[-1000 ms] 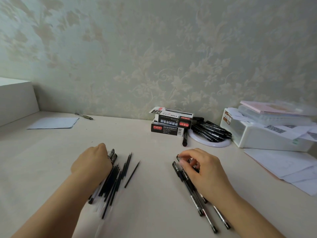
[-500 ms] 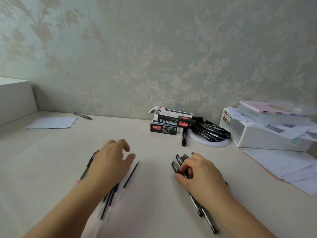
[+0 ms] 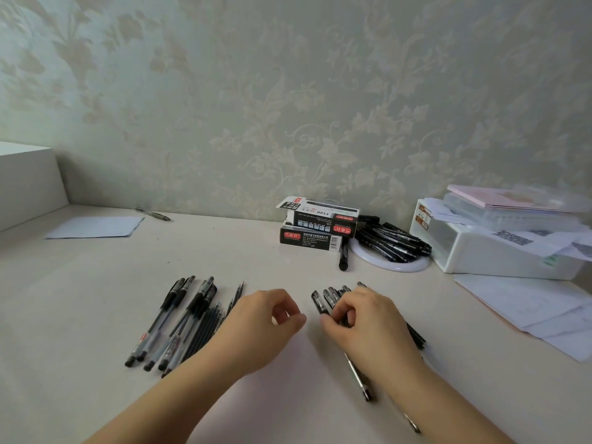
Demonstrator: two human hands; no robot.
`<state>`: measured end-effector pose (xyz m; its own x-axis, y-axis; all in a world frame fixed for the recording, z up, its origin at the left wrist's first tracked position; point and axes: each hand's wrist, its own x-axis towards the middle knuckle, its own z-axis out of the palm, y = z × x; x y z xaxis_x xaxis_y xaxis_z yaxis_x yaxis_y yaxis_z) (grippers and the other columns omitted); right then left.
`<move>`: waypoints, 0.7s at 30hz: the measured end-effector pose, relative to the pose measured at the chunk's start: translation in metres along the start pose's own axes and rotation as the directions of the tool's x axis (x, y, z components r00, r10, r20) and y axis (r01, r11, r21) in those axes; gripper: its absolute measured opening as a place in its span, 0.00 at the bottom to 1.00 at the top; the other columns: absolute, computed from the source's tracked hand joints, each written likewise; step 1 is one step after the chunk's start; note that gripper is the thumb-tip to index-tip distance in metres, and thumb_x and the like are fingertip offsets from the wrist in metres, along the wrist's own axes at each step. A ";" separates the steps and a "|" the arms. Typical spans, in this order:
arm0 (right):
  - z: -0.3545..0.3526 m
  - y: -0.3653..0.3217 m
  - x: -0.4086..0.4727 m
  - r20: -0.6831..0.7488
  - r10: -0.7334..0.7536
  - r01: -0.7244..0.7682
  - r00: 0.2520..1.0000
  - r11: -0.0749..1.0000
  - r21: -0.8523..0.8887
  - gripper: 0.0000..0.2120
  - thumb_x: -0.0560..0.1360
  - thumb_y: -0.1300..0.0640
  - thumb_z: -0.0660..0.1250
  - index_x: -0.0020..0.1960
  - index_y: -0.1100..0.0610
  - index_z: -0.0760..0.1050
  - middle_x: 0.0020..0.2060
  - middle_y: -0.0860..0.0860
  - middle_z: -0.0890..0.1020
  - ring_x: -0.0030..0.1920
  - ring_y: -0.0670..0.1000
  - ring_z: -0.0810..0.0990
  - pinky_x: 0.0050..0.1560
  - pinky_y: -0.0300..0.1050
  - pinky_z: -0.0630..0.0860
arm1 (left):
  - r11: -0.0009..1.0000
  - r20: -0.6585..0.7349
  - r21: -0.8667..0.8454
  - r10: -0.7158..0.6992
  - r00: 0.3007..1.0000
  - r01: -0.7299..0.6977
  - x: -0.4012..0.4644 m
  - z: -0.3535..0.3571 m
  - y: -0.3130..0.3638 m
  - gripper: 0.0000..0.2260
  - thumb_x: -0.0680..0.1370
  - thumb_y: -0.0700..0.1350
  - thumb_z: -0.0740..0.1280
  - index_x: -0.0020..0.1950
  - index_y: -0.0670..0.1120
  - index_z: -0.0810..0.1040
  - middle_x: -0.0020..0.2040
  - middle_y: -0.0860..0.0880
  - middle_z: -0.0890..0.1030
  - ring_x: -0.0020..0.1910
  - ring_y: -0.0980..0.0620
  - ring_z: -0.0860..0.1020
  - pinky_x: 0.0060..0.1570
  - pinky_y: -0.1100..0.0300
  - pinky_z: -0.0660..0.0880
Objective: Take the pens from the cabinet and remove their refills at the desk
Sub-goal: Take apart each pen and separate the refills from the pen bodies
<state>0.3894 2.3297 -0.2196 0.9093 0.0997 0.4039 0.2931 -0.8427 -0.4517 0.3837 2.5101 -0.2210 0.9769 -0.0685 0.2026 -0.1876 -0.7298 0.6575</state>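
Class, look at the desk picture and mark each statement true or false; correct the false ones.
1. The right hand rests on a group of pens. True.
2. The left hand grips a pen. False: its fingers are curled but hold nothing.
3. Two pen boxes are stacked near the wall. True.
4. The black markers lie on a round white plate. True.
5. The sheet of paper at far left covers the pile of pens beside the left hand. False: it lies apart, far back on the desk.
6. The white storage box sits at the left of the desk. False: it sits at the right.
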 end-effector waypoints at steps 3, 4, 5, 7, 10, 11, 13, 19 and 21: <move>-0.004 0.001 0.003 -0.061 0.093 -0.072 0.994 0.956 0.285 0.10 0.69 0.47 0.74 0.35 0.51 0.78 0.28 0.45 0.74 0.30 0.43 0.72 0.31 0.33 0.69 | 0.990 0.032 -0.143 -0.001 0.999 0.005 -0.001 0.002 0.004 0.07 0.76 0.55 0.67 0.43 0.54 0.79 0.38 0.55 0.81 0.29 0.63 0.76 0.31 0.69 0.70; -0.005 -0.001 0.004 -0.036 0.132 -0.108 0.991 0.917 0.384 0.10 0.69 0.47 0.74 0.36 0.51 0.79 0.27 0.45 0.75 0.29 0.41 0.72 0.31 0.33 0.71 | 0.968 0.058 -0.248 -0.011 0.998 0.025 -0.001 0.003 0.007 0.08 0.77 0.55 0.67 0.44 0.52 0.79 0.39 0.53 0.82 0.28 0.62 0.76 0.30 0.66 0.72; -0.006 -0.002 0.004 0.003 0.160 -0.142 0.987 0.871 0.470 0.09 0.70 0.46 0.74 0.37 0.51 0.80 0.27 0.45 0.77 0.29 0.40 0.73 0.32 0.33 0.72 | 0.933 0.094 -0.356 -0.023 0.995 0.055 -0.002 0.003 0.011 0.10 0.77 0.54 0.67 0.45 0.49 0.80 0.39 0.51 0.83 0.29 0.58 0.78 0.31 0.63 0.75; -0.006 -0.006 0.004 0.072 0.181 -0.188 0.981 0.774 0.604 0.08 0.71 0.47 0.74 0.40 0.51 0.81 0.29 0.44 0.80 0.30 0.39 0.76 0.33 0.33 0.73 | 0.854 0.173 -0.508 -0.029 0.984 0.114 -0.005 0.002 0.017 0.13 0.77 0.55 0.66 0.49 0.45 0.79 0.42 0.48 0.84 0.34 0.52 0.82 0.37 0.58 0.80; -0.005 -0.011 0.004 0.140 0.166 -0.215 0.976 0.655 0.725 0.07 0.74 0.51 0.72 0.44 0.54 0.81 0.30 0.47 0.83 0.29 0.40 0.77 0.32 0.31 0.72 | 0.789 0.252 -0.599 0.025 0.967 0.135 -0.008 0.001 0.022 0.14 0.77 0.54 0.64 0.54 0.45 0.78 0.46 0.46 0.84 0.39 0.49 0.83 0.40 0.59 0.79; -0.005 -0.012 0.004 0.160 0.155 -0.223 0.975 0.639 0.737 0.07 0.75 0.51 0.71 0.46 0.55 0.80 0.29 0.47 0.82 0.28 0.40 0.77 0.32 0.32 0.72 | 0.791 0.261 -0.599 0.046 0.964 0.125 -0.009 0.001 0.024 0.12 0.79 0.53 0.63 0.55 0.46 0.78 0.46 0.46 0.83 0.39 0.49 0.83 0.38 0.60 0.78; -0.004 -0.012 0.005 0.195 0.131 -0.233 0.972 0.630 0.741 0.06 0.77 0.53 0.69 0.48 0.57 0.79 0.28 0.47 0.82 0.28 0.41 0.76 0.32 0.33 0.72 | 0.828 0.248 -0.556 0.078 0.966 0.076 -0.009 0.001 0.024 0.07 0.81 0.49 0.61 0.54 0.48 0.76 0.41 0.48 0.81 0.34 0.50 0.80 0.32 0.61 0.74; -0.005 -0.012 0.004 0.165 0.139 -0.216 0.976 0.585 0.781 0.09 0.78 0.52 0.67 0.52 0.56 0.74 0.33 0.50 0.84 0.29 0.44 0.75 0.31 0.34 0.73 | 0.967 0.077 -0.083 0.246 0.966 -0.239 -0.006 -0.002 0.013 0.07 0.82 0.47 0.58 0.56 0.55 0.74 0.32 0.58 0.72 0.32 0.58 0.69 0.32 0.67 0.63; -0.007 -0.009 0.005 0.144 0.154 -0.207 0.978 0.578 0.789 0.07 0.79 0.54 0.67 0.51 0.58 0.74 0.33 0.51 0.83 0.29 0.45 0.74 0.32 0.37 0.73 | 0.947 0.046 0.064 0.314 0.948 -0.316 -0.006 -0.003 0.011 0.07 0.82 0.47 0.58 0.57 0.55 0.73 0.39 0.58 0.74 0.38 0.59 0.71 0.36 0.67 0.63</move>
<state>0.3895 2.3345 -0.2076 0.9765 0.0437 0.2110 0.2142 -0.0900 -0.9726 0.3754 2.5044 -0.2122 0.8722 -0.3251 0.3654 -0.4800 -0.7124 0.5120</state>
